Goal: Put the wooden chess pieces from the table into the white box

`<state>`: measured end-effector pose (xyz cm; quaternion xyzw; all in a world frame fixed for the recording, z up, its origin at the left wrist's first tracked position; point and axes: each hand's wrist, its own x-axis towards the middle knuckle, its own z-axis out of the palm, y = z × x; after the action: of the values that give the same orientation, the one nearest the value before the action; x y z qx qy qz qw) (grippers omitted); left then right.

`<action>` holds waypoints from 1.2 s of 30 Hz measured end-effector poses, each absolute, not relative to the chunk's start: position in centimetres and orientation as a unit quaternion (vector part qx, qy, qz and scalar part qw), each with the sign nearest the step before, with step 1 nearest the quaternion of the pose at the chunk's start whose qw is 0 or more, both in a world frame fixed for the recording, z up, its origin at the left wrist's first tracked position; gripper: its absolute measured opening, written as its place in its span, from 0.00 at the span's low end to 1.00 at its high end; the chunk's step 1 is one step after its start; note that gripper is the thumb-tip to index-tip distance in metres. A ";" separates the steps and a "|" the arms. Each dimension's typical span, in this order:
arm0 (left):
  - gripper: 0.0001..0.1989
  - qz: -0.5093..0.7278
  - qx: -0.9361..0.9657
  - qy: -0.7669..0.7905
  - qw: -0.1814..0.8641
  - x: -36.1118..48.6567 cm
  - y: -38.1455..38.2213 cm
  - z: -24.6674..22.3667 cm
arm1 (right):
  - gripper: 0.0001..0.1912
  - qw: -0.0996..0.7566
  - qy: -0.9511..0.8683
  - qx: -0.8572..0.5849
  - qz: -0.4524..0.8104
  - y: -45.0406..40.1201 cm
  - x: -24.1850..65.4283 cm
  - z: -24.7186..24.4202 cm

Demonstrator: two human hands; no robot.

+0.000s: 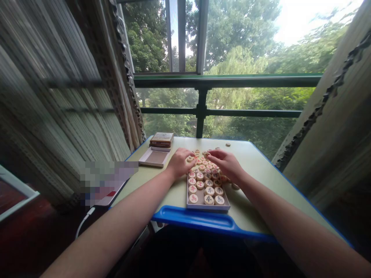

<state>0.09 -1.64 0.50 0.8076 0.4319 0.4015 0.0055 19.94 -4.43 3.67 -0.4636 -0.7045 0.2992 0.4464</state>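
Round wooden xiangqi pieces (204,181) with red and dark carved characters lie packed in a shallow white box tray (207,207). Some of the pieces overlap at the far end of the tray. My left hand (179,164) rests palm down at the tray's far left corner, its fingertips touching the pieces. My right hand (226,164) lies palm down over the far right side, with its fingers reaching in over the pieces. The two hands face each other and hide the pieces beneath them. Neither hand shows a grip on any piece.
A loose piece (227,144) lies at the table's far side, and another (235,186) sits right of the tray. Left of my hands are a white box lid (153,157) and a stacked box (161,140). A pixelated object (107,183) with a white cable (84,222) sits at the left edge.
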 end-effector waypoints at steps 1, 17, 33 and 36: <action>0.08 0.403 0.813 0.420 -0.002 0.0 -1.8 0.6 | 0.15 0.450 -0.699 -0.459 0.313 -4.5 19.9 3.6; 0.14 0.414 0.843 0.329 -0.094 0.6 -4.3 1.7 | 0.12 0.437 -0.743 -0.404 0.306 -5.9 19.7 4.2; 0.11 0.448 0.834 0.256 -0.195 0.3 -3.9 1.7 | 0.16 0.416 -0.797 -0.381 0.216 -5.3 20.0 3.3; 0.11 0.447 0.836 0.259 -0.184 0.3 -4.1 1.6 | 0.14 0.411 -0.802 -0.389 0.192 -5.4 20.0 3.6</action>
<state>0.32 -4.06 1.64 0.8364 0.2587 0.4467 -0.1841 20.00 -5.44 3.56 -0.3895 -0.8018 0.1918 0.4106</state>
